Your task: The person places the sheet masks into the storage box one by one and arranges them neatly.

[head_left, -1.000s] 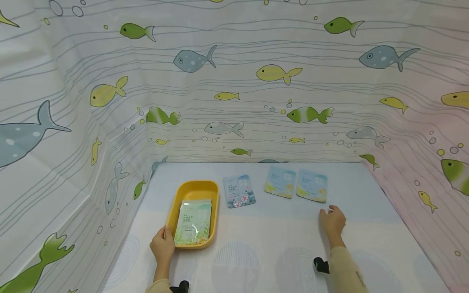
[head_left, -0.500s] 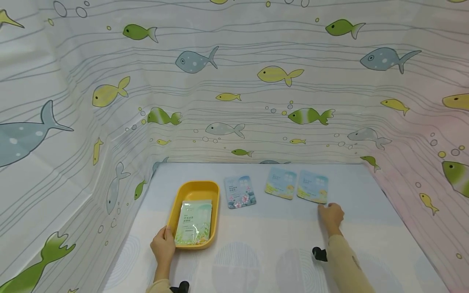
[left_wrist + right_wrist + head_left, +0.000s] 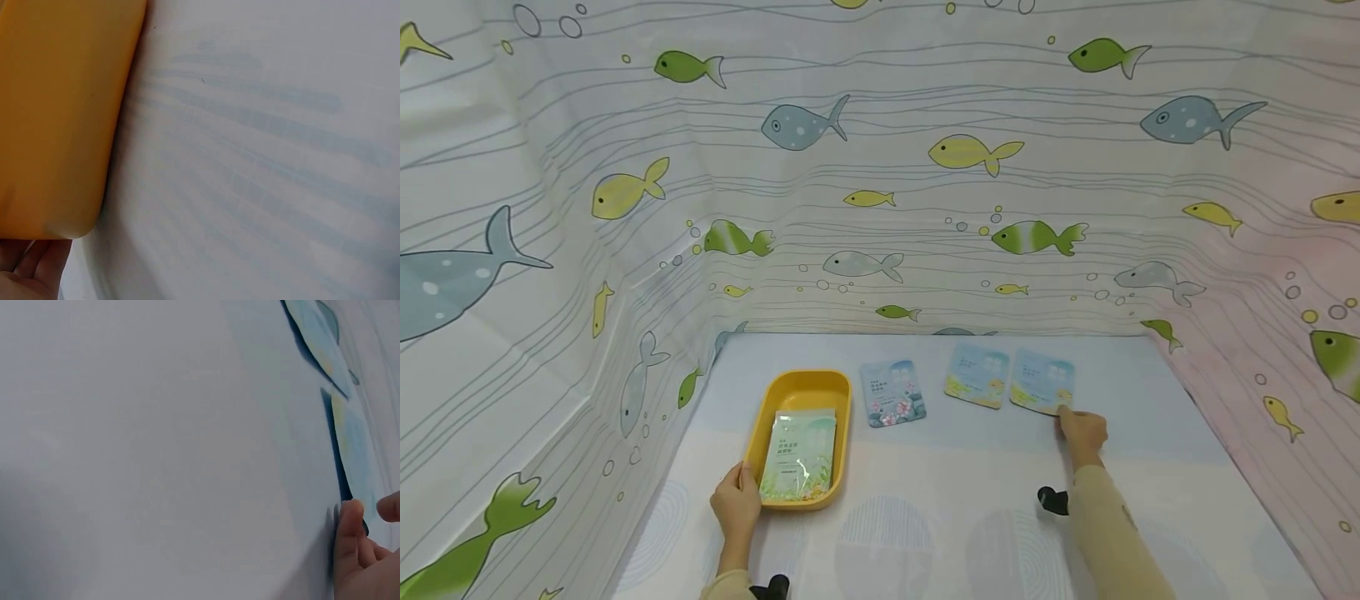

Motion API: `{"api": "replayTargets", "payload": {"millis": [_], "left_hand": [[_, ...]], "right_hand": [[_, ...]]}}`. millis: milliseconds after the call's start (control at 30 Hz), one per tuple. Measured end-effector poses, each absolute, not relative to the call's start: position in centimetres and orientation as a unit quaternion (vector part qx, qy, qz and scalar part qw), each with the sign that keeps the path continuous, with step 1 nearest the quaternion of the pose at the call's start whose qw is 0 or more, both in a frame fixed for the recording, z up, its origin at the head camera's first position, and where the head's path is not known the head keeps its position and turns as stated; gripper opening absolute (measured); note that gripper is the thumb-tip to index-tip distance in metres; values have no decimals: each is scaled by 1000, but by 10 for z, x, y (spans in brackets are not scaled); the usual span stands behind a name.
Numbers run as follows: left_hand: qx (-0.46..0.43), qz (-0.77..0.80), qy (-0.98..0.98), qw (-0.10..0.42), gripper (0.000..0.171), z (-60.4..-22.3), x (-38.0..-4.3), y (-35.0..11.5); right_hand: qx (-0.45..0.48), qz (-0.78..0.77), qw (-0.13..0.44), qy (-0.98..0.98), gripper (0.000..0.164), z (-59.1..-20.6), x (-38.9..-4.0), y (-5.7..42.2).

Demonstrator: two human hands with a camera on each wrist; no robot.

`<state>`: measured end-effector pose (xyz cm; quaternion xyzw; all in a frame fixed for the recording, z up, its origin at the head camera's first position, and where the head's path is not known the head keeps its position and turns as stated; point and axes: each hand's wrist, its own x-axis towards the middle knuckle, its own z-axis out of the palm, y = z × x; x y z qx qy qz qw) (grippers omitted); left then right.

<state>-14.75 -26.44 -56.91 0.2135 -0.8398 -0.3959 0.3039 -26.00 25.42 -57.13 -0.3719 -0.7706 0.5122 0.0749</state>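
My left hand (image 3: pixel 735 501) grips the near left rim of a yellow tray (image 3: pixel 751 446), thumb at the edge; the left wrist view shows the fingers against its lower end. A flat green sachet (image 3: pixel 800 454) lies in the tray. My right hand (image 3: pixel 1082 432) touches the near right corner of a flat light-blue sachet (image 3: pixel 1042 379) with yellow flowers. In the right wrist view, a finger (image 3: pixel 350 515) is at the sachet's edge and the thumb (image 3: pixel 389 507) stands apart from it. A similar blue sachet (image 3: pixel 977 375) lies to the left.
A blue-grey sachet (image 3: pixel 893 393) with pink flowers lies between the tray and the blue ones. The pale table (image 3: pixel 955 475) is enclosed at the back and sides by fish-patterned sheets (image 3: pixel 925 208). A black piece (image 3: pixel 1053 501) sticks out beside the right sleeve.
My right hand has moved forward and slightly left, from just short of the right blue sachet onto its near corner. The left hand has stayed on the tray, and the sachets lie in place.
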Motion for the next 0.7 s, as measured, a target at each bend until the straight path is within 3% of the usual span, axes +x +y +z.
{"api": "replayTargets", "payload": {"millis": [400, 700], "left_hand": [[212, -403, -837, 305, 22, -570, -148, -260], [208, -397, -838, 310, 22, -568, -147, -263]], "right_hand": [[-395, 692, 78, -599, 42, -579, -266, 270], [-430, 783, 37, -448, 64, -571, -257, 274]]}}
